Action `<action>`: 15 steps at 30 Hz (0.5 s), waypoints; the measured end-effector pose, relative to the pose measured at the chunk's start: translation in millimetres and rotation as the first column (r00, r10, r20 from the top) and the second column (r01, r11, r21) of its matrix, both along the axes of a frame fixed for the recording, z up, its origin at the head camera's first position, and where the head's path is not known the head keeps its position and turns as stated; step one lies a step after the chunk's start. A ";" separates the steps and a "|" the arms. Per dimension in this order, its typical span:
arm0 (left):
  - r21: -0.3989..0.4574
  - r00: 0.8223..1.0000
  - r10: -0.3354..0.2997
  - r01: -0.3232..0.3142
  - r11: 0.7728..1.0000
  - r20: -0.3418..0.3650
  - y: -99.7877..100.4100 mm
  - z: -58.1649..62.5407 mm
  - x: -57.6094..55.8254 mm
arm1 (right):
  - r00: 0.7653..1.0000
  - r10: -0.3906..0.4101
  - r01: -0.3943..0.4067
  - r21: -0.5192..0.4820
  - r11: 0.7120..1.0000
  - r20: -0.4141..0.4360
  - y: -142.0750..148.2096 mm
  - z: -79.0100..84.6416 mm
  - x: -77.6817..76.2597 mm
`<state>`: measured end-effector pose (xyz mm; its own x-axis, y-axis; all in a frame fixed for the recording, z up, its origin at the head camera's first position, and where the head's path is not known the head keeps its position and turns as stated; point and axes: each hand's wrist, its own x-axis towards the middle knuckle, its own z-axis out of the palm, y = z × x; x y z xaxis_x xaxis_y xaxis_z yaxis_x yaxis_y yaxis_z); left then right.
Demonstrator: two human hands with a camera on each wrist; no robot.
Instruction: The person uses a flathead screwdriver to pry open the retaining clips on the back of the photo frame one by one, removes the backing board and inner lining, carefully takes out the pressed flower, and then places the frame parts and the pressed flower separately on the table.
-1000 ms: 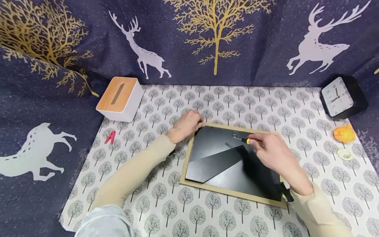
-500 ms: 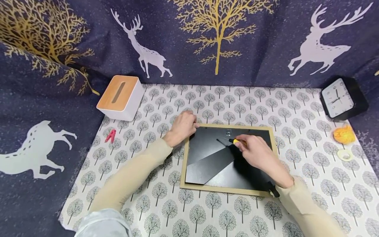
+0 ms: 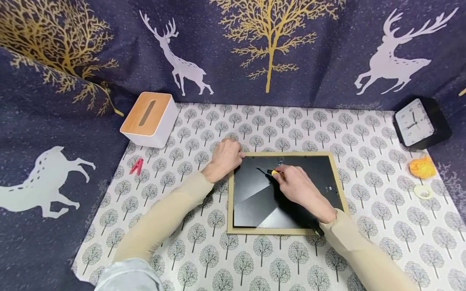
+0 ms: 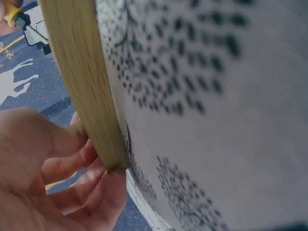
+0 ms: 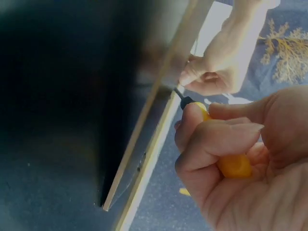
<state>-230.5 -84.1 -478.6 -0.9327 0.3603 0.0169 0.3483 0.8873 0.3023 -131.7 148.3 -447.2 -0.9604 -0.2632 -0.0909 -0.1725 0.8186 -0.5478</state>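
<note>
A picture frame (image 3: 230, 206) with a light wooden border lies face down, its black back panel (image 3: 251, 169) upward. A black stand leg (image 3: 251, 207) runs across the panel. My left hand (image 3: 225, 158) holds the frame's far left corner; in the left wrist view, the thumb and fingers (image 4: 113, 192) pinch the wooden edge (image 4: 86, 72). My right hand (image 3: 300, 186) grips a screwdriver by its yellow handle (image 5: 234, 166), over the panel. The screwdriver's shaft (image 3: 263, 169) points left; whether its tip touches the panel I cannot tell. A small metal hanger (image 3: 280, 160) sits near the far edge.
A white tissue box (image 3: 149, 119) with a wooden lid stands at the back left. Nearby lies a red letter-A-shaped piece (image 3: 136, 166). On the right are a black clock (image 3: 418, 123), an orange bundle (image 3: 422, 166) and a pale ring (image 3: 424, 192). Tree-patterned cloth covers the table.
My right hand has moved left across the back panel with the screwdriver. The frame has turned slightly, its right end shifting left and away from me. My left hand stays at the corner.
</note>
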 end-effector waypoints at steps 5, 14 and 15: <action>0.163 0.967 0.089 -0.130 0.978 0.239 -19.6 0.2 -0.1 | 0.999 -0.038 0.035 0.103 0.994 0.030 -9.6 1.4 -2.9; 0.369 0.790 0.024 -0.313 0.875 0.613 -45.2 4.8 4.5 | 0.992 -0.039 0.028 0.093 0.995 0.118 -24.5 0.7 -12.8; 0.376 0.782 0.011 -0.312 0.872 0.623 -45.2 5.1 4.9 | 0.990 -0.036 0.026 0.073 0.997 0.135 -25.9 0.0 -13.3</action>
